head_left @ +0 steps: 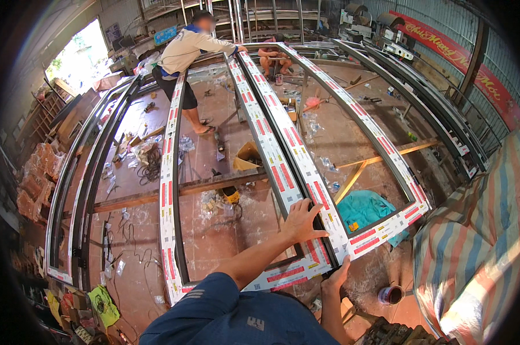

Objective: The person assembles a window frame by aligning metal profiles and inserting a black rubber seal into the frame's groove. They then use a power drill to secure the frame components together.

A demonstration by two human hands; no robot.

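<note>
Two long rectangular frames lie side by side, wrapped in white film with red marks: a left frame (280, 173) and a right frame (387, 148). My left hand (300, 221) rests across their adjoining long bars, its thumb and fingers spread. Just below it, my right hand (334, 280) grips the near corner of the right frame from underneath, thumb up along the edge; its other fingers are mostly hidden. A narrow dark gap runs between the two bars. At the far end a co-worker (186, 50) leans over with a hand on the left frame.
Wooden beams (214, 183) support the frames. More dark frames stand at the left (93, 195) and right (409, 86). A teal cloth (366, 208), a yellow power tool (230, 194), cables and scraps lie below. A striped tarp (467, 230) hangs at right; another person (270, 58) crouches at the back.
</note>
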